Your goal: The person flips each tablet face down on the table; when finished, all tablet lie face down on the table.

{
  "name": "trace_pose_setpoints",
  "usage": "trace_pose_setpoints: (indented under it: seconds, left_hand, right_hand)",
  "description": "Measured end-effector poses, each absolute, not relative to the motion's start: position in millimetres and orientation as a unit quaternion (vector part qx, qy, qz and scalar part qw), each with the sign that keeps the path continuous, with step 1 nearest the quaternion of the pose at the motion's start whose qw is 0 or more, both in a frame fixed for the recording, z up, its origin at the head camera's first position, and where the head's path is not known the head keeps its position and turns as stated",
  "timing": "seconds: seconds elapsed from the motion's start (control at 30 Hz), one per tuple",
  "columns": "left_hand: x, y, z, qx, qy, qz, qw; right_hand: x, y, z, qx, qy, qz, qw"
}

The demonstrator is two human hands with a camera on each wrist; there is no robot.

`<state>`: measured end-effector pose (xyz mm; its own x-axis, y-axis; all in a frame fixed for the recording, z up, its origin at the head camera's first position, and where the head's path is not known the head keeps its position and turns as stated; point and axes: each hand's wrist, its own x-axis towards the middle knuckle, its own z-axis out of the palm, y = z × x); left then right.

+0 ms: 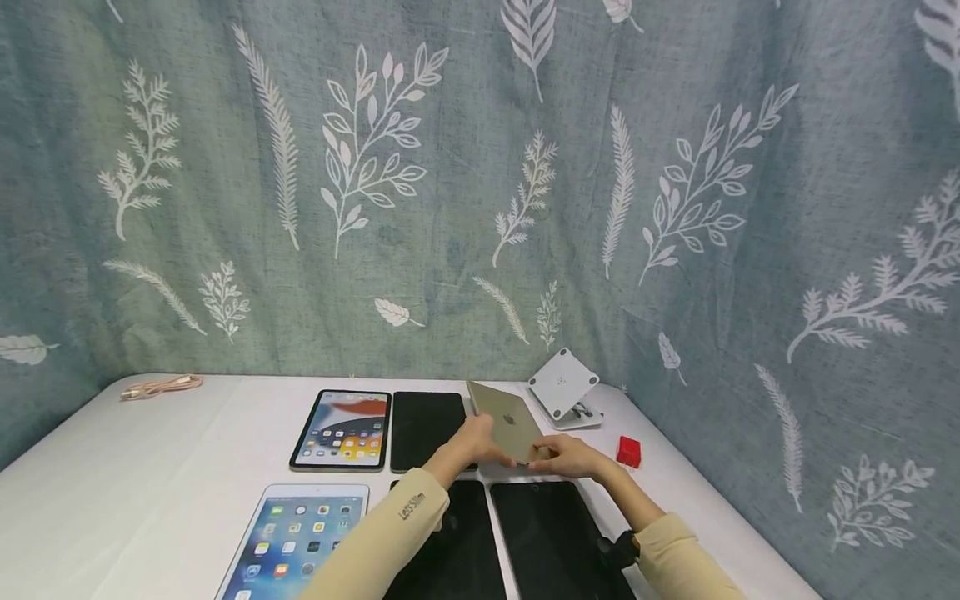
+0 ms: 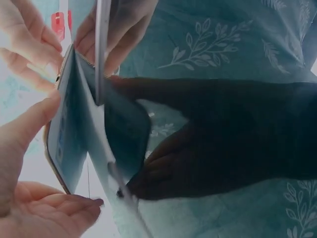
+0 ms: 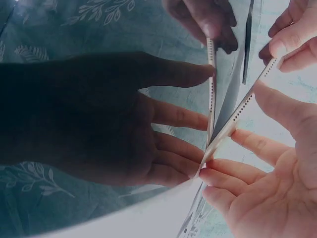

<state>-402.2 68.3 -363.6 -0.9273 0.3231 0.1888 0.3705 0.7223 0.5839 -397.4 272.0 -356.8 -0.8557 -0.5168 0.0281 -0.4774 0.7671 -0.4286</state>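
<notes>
One gold tablet point(image 1: 513, 423), head view: tilted, just left of the white stand point(image 1: 562, 383), long axis running away from both right hand point(image 1: 573, 457), nearer the stand, and left hand point(image 1: 474, 440), farther out. Left wrist: left hand partly spread, gripping tablet. Right wrist: right hand pinches its perforated edge.

Tablet back point(image 1: 504, 419) — gold, seemingly; curtain point(image 1: 457, 200) — blue-green, white leaf print.

A rectangular gold tablet point(image 1: 512, 417) is flanked by a rectangular black tablet point(image 1: 429, 427), left, and an angular white stand point(image 1: 562, 385), right; a cubic red block point(image 1: 628, 451) is placed farther right.
</notes>
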Motion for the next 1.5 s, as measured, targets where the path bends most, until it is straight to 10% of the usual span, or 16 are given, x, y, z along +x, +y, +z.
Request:
trace_pose_setpoints:
  seconds: [0.77,1.5]
  left_hand:
    - [-398,85,-364,-0.21,-0.962,-0.17,0.042]
    - [-373,-36,-344,-0.144,-0.971,-0.19,-0.012]
  right_hand:
    - [-397,265,-356,-0.221,0.964,-0.14,0.036]
    - [-380,167,-338,-0.212,0.959,-0.181,0.044]
